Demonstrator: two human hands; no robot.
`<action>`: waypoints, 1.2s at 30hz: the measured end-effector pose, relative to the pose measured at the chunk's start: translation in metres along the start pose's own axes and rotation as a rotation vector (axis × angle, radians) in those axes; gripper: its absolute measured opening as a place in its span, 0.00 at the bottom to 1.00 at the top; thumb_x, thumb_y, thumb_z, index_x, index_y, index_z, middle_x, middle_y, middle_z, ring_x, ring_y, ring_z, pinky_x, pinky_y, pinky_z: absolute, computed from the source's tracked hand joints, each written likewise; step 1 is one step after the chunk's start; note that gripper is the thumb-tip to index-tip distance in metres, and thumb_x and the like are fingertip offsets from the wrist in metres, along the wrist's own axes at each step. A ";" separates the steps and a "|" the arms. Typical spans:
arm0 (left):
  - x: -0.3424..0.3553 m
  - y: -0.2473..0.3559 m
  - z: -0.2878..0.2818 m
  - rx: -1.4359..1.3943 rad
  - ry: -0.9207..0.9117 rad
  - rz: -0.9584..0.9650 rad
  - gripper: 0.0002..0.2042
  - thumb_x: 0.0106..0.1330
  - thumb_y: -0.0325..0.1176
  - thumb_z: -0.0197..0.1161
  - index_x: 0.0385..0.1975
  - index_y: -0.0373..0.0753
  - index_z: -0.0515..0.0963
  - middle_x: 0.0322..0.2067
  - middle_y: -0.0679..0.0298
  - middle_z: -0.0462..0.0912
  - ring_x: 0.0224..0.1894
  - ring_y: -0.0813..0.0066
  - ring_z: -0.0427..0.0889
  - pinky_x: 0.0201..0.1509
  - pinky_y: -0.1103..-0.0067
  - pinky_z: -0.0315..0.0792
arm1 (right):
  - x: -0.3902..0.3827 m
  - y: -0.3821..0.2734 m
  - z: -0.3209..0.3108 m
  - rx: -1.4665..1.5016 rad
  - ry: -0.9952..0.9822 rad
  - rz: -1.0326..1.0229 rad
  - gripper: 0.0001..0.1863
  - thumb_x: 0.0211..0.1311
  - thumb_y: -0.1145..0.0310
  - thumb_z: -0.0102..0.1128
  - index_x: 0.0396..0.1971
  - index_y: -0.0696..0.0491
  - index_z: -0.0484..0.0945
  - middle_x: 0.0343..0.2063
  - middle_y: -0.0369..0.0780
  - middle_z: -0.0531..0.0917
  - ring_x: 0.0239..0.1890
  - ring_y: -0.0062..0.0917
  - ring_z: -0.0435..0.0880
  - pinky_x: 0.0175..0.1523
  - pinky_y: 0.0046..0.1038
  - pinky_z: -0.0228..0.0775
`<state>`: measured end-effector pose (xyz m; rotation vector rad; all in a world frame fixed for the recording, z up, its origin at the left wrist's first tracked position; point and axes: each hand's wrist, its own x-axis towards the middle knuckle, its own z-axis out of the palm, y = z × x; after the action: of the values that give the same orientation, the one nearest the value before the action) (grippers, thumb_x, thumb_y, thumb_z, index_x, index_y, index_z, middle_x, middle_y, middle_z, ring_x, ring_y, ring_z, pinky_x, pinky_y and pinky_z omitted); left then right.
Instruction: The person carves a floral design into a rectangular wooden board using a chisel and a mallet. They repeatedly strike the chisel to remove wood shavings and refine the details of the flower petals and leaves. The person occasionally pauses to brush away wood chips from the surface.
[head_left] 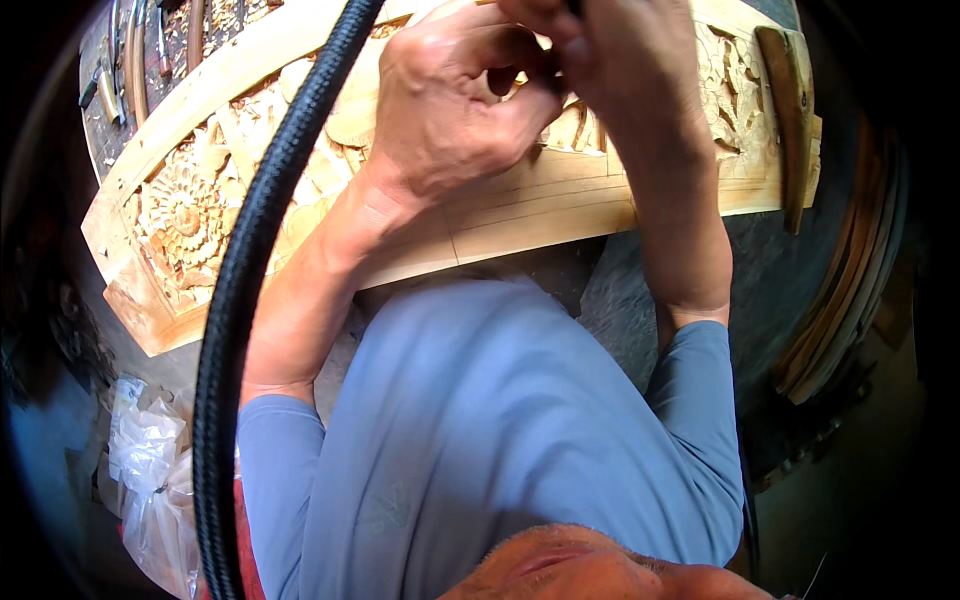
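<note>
A pale wooden panel (530, 215) with carved relief lies across the work surface in front of me. A round carved flower (185, 215) stands out at its left end. Over the panel's middle, my left hand (460, 105) is closed, its thumb and fingers curled together in a pinch. My right hand (635, 60) meets it at the upper edge, also closed, its fingers partly cut off by the frame. A small dark bit shows between the hands at the top, but what they grip is hidden.
Several carving tools (135, 60) lie among shavings at the upper left. A smooth wooden bar (788, 115) rests over the panel's right end. Curved boards (850, 270) stand at the right. A clear plastic bag (155, 480) sits lower left. A black braided cable (262, 240) crosses the view.
</note>
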<state>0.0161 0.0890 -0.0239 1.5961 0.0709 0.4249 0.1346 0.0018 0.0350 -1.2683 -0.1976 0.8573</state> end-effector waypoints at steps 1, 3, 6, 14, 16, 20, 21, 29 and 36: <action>-0.004 0.003 -0.003 -0.106 0.029 -0.029 0.04 0.64 0.17 0.73 0.36 0.31 0.87 0.27 0.69 0.83 0.29 0.85 0.80 0.31 0.82 0.70 | -0.002 -0.005 0.010 -0.036 -0.086 0.009 0.29 0.78 0.34 0.58 0.30 0.45 0.72 0.17 0.32 0.74 0.12 0.15 0.68 0.14 0.19 0.56; -0.003 0.007 -0.004 -0.157 0.052 -0.008 0.02 0.60 0.22 0.73 0.31 0.33 0.88 0.23 0.67 0.82 0.27 0.80 0.77 0.31 0.79 0.69 | -0.009 -0.017 0.014 -0.043 -0.243 -0.042 0.34 0.77 0.27 0.51 0.29 0.46 0.73 0.13 0.35 0.75 0.09 0.16 0.66 0.14 0.21 0.57; 0.006 0.002 -0.019 0.150 -0.097 0.354 0.04 0.58 0.27 0.70 0.26 0.35 0.89 0.19 0.65 0.80 0.23 0.74 0.73 0.32 0.75 0.67 | 0.005 -0.024 -0.027 0.491 -0.665 -0.129 0.38 0.77 0.24 0.41 0.30 0.47 0.73 0.11 0.37 0.74 0.05 0.17 0.61 0.11 0.18 0.53; -0.001 -0.008 -0.003 0.009 0.136 0.065 0.03 0.66 0.23 0.77 0.36 0.32 0.90 0.25 0.68 0.83 0.28 0.84 0.76 0.31 0.82 0.65 | -0.004 -0.026 -0.020 0.358 -0.113 -0.145 0.37 0.76 0.25 0.48 0.28 0.49 0.72 0.12 0.37 0.75 0.05 0.14 0.61 0.09 0.15 0.52; -0.002 -0.005 -0.003 0.047 0.047 0.023 0.06 0.69 0.21 0.75 0.43 0.29 0.90 0.32 0.67 0.86 0.32 0.87 0.76 0.34 0.87 0.66 | -0.013 -0.038 0.002 0.216 -0.010 -0.093 0.37 0.74 0.25 0.54 0.27 0.48 0.71 0.12 0.37 0.75 0.05 0.13 0.61 0.10 0.14 0.51; -0.002 -0.012 0.000 0.015 -0.084 0.017 0.11 0.64 0.19 0.78 0.46 0.30 0.90 0.32 0.70 0.85 0.29 0.88 0.75 0.31 0.85 0.65 | -0.018 -0.037 0.007 0.120 0.015 -0.058 0.37 0.71 0.26 0.60 0.26 0.49 0.70 0.13 0.37 0.76 0.05 0.13 0.61 0.10 0.15 0.50; -0.003 -0.008 0.003 0.007 -0.061 -0.021 0.12 0.63 0.18 0.79 0.46 0.30 0.90 0.32 0.71 0.84 0.29 0.89 0.74 0.30 0.84 0.66 | -0.019 -0.041 0.007 0.148 0.012 -0.031 0.37 0.71 0.26 0.60 0.26 0.49 0.70 0.14 0.37 0.76 0.05 0.13 0.61 0.10 0.15 0.50; 0.004 -0.014 0.005 0.010 -0.017 0.103 0.08 0.62 0.24 0.79 0.39 0.31 0.91 0.23 0.65 0.84 0.27 0.80 0.80 0.31 0.79 0.71 | -0.006 -0.024 -0.005 -0.023 0.038 -0.137 0.35 0.71 0.29 0.64 0.27 0.49 0.71 0.16 0.37 0.77 0.06 0.13 0.64 0.10 0.15 0.52; 0.001 -0.013 0.004 -0.043 -0.068 -0.047 0.06 0.65 0.21 0.76 0.40 0.31 0.90 0.28 0.66 0.86 0.29 0.83 0.81 0.33 0.82 0.72 | -0.011 -0.038 0.008 0.184 0.130 -0.061 0.31 0.72 0.35 0.68 0.30 0.49 0.73 0.20 0.36 0.78 0.13 0.14 0.76 0.11 0.15 0.54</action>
<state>0.0211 0.0865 -0.0363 1.5617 0.0476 0.3332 0.1396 -0.0015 0.0746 -1.1357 -0.0519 0.7208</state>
